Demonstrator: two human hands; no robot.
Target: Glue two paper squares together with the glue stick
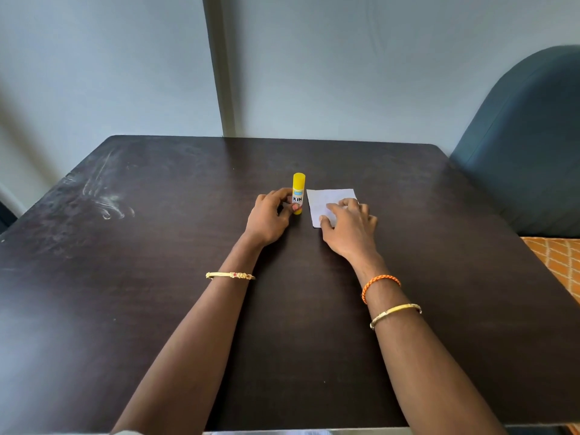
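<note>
Head view: left hand [266, 219] gripping upright capped glue stick [298, 193], right hand [350, 226] flat on paper squares [326, 204] beside it on table [157, 293]. Setup step, probably. Next: uncap, separate sheets.

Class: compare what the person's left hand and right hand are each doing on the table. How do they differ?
The left hand curls around the upright yellow glue stick; the right hand lies spread on the flat white paper. The left hand grips from the side; the right hand presses from above. Both forearms wear gold bangles and rest on the dark table.
</note>
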